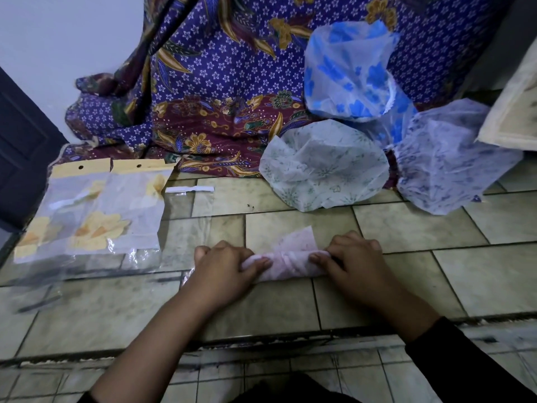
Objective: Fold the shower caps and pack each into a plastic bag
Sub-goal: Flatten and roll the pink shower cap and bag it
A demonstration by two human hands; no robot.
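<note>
Pressing down on both ends of the pink shower cap [290, 264], the left hand [223, 266] and the right hand [351, 263] each had fingers curled over the roll and a thumb set against its near side, so both gripped it. The cap lay on the tiled floor [406, 228] between the two hands. It was already a narrow bundle, with one loose corner poking out on the far side.

To do this fold well, that corner probably needed tucking under first. The thin film looked springy, so even pressure from both hands and squeezing the air out seemed wise, or the roll might open again.

Just left of the left hand lay the empty plastic bag [189, 216], its white-strip end pointing away, so a short slide would reach it. Further left were the packed bags [96, 216], overlapping one another.

The drop at the step edge [261, 337] ran near the wrists, leaving little room to pull back. Bare tiles lay ahead and to the right. Beyond them sat three unfolded caps: the green one [322, 170], the lilac one [447, 170] and the blue one [348, 71], resting on or against the patterned cloth [218, 82].
</note>
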